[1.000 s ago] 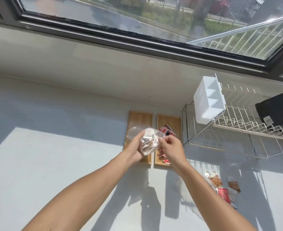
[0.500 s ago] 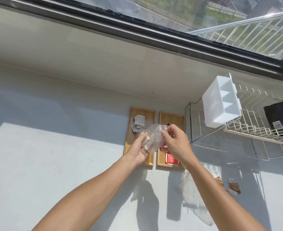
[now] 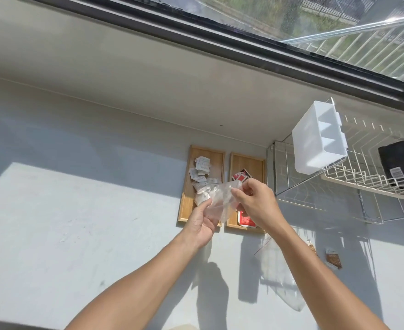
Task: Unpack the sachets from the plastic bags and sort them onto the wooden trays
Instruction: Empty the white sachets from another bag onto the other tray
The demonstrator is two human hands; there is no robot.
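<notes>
White sachets [image 3: 202, 169], red sachets [image 3: 240, 176], tan wooden trays [image 3: 186, 186]; brown, possibly printed, packet [image 3: 333, 257].

The right tray [image 3: 247, 163] lies partly behind the hands, and its red sachets' [image 3: 240, 177] print is unreadable.

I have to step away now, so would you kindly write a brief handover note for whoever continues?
Left hand and right hand both grip a clear plastic bag above the trays.
Left tray: white sachets tipped in.
Right tray: red sachets.
Left to do: put this bag aside, then sort the brown sachets beside the other bag on the counter.
</notes>
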